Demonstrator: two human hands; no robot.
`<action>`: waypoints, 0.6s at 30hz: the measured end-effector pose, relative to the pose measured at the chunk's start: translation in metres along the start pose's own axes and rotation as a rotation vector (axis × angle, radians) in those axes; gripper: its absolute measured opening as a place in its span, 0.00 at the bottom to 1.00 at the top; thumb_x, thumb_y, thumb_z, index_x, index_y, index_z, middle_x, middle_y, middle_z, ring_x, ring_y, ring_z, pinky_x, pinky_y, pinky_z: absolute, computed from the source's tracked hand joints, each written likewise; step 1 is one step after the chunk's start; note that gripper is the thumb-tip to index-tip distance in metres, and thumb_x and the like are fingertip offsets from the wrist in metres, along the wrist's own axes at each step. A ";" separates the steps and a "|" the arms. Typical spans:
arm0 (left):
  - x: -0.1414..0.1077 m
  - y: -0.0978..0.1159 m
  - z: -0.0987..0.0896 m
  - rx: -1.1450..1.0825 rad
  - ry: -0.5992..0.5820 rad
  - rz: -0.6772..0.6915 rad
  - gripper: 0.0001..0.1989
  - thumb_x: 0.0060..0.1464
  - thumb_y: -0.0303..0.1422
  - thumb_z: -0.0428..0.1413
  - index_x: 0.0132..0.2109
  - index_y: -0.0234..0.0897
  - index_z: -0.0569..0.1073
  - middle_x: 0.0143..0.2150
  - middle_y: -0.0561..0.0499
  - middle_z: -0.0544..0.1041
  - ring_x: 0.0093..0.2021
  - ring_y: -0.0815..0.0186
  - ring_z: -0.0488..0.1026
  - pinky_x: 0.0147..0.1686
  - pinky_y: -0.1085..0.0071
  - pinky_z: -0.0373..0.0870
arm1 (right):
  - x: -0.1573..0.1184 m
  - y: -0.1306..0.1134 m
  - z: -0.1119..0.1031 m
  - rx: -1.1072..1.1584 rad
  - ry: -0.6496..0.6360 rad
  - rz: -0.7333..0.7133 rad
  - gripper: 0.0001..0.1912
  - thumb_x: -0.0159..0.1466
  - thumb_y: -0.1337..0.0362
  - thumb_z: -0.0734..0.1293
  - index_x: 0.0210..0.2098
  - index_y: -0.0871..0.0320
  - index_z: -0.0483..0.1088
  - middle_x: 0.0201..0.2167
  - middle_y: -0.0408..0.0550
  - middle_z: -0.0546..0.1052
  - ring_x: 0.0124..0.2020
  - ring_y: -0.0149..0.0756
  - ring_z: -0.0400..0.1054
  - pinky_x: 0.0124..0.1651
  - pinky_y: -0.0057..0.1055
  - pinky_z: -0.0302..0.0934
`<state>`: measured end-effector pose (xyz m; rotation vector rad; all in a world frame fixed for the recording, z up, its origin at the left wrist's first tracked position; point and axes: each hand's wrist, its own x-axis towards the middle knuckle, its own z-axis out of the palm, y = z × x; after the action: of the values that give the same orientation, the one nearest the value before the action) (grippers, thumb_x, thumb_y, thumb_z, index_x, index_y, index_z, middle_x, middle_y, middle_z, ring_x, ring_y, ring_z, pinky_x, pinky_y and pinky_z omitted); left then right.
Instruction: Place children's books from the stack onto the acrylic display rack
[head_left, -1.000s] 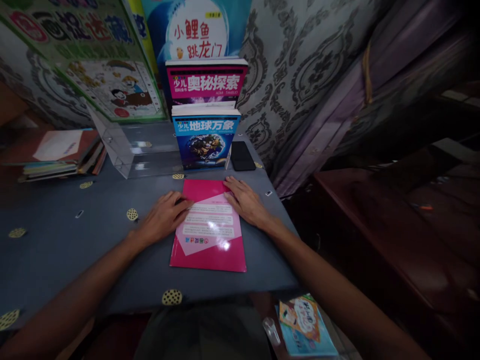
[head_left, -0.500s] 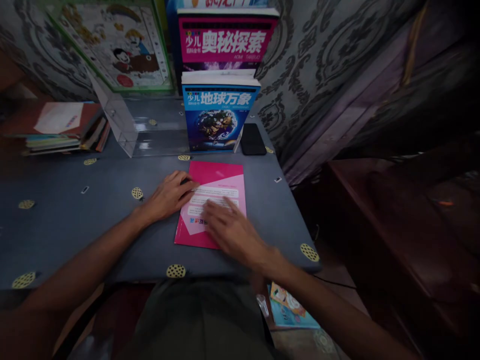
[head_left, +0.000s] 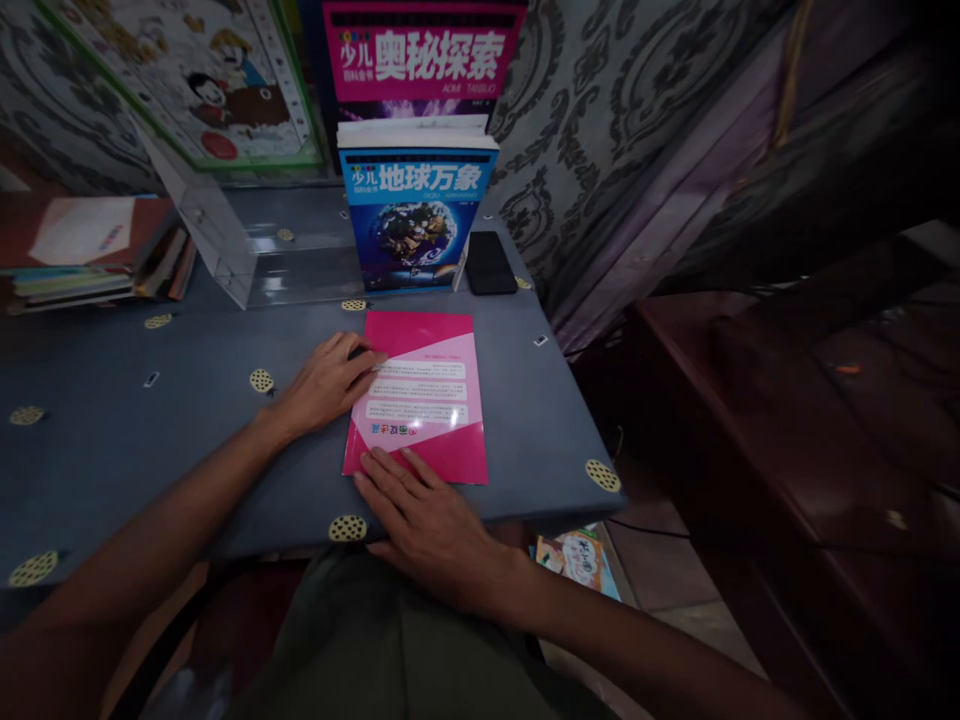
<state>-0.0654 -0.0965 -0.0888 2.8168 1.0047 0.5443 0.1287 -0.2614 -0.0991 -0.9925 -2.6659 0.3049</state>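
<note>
A thin pink booklet (head_left: 431, 445) lies flat on the table, closed, with its printed text upside down to me. My left hand (head_left: 330, 380) rests at the booklet's left edge, fingers loosely bent and the thumb reaching onto the cover. Along the near edge, my right hand (head_left: 424, 520) lies with its fingers stretched out flat, fingertips on the cover's lower left part. Neither hand grips the booklet.
Behind the booklet stand a blue book with a globe (head_left: 416, 235) and a pink-titled book (head_left: 427, 60), by a clear acrylic holder (head_left: 217, 245). A black phone (head_left: 491, 263) lies right of them. Stacked books (head_left: 97, 270) sit at the left. The table's right edge (head_left: 577, 395) is near.
My right hand has slid toward me, from the middle of the cover to its near edge, uncovering the text. My left hand stays at the left edge. The view has shifted slightly.
</note>
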 end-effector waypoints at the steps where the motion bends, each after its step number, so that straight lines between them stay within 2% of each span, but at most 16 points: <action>1: 0.000 0.000 0.000 -0.002 0.001 0.002 0.17 0.70 0.36 0.46 0.55 0.37 0.75 0.49 0.42 0.72 0.49 0.56 0.68 0.50 0.57 0.70 | -0.006 0.001 -0.002 0.007 0.000 0.031 0.34 0.72 0.53 0.62 0.69 0.70 0.56 0.71 0.64 0.59 0.74 0.49 0.48 0.73 0.49 0.51; 4: 0.000 0.000 0.000 -0.002 -0.003 -0.001 0.17 0.70 0.37 0.45 0.54 0.37 0.75 0.48 0.42 0.72 0.48 0.56 0.68 0.50 0.57 0.70 | -0.027 0.005 -0.009 0.034 0.022 0.123 0.34 0.71 0.57 0.64 0.70 0.68 0.55 0.71 0.62 0.59 0.74 0.47 0.47 0.73 0.49 0.52; 8: -0.001 0.000 0.000 0.018 -0.003 0.012 0.18 0.70 0.37 0.44 0.53 0.36 0.75 0.48 0.42 0.73 0.47 0.56 0.68 0.48 0.57 0.70 | -0.051 0.015 -0.017 0.026 0.068 0.178 0.33 0.72 0.62 0.61 0.72 0.65 0.51 0.71 0.60 0.60 0.74 0.46 0.47 0.72 0.51 0.54; 13: 0.001 0.002 -0.003 0.054 -0.010 0.022 0.17 0.70 0.37 0.44 0.55 0.38 0.74 0.49 0.43 0.72 0.48 0.57 0.68 0.49 0.58 0.71 | -0.063 0.034 -0.020 -0.022 0.092 0.223 0.33 0.73 0.62 0.60 0.74 0.62 0.47 0.70 0.59 0.61 0.73 0.47 0.51 0.70 0.56 0.55; 16: 0.002 0.002 -0.010 0.125 -0.111 0.042 0.17 0.70 0.36 0.44 0.57 0.38 0.73 0.50 0.42 0.73 0.49 0.57 0.70 0.49 0.59 0.72 | -0.062 0.047 -0.021 -0.043 0.091 0.237 0.33 0.73 0.60 0.60 0.73 0.61 0.48 0.70 0.60 0.61 0.73 0.46 0.51 0.71 0.57 0.54; 18: 0.001 0.002 -0.017 0.195 -0.204 0.056 0.18 0.68 0.31 0.44 0.60 0.39 0.71 0.54 0.41 0.73 0.53 0.56 0.71 0.51 0.58 0.71 | -0.060 0.057 -0.022 -0.058 0.096 0.241 0.32 0.73 0.58 0.60 0.73 0.61 0.50 0.70 0.59 0.62 0.73 0.47 0.51 0.71 0.57 0.54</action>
<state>-0.0696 -0.0973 -0.0723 2.9999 0.9908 0.1651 0.2136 -0.2569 -0.1062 -1.3151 -2.4846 0.2241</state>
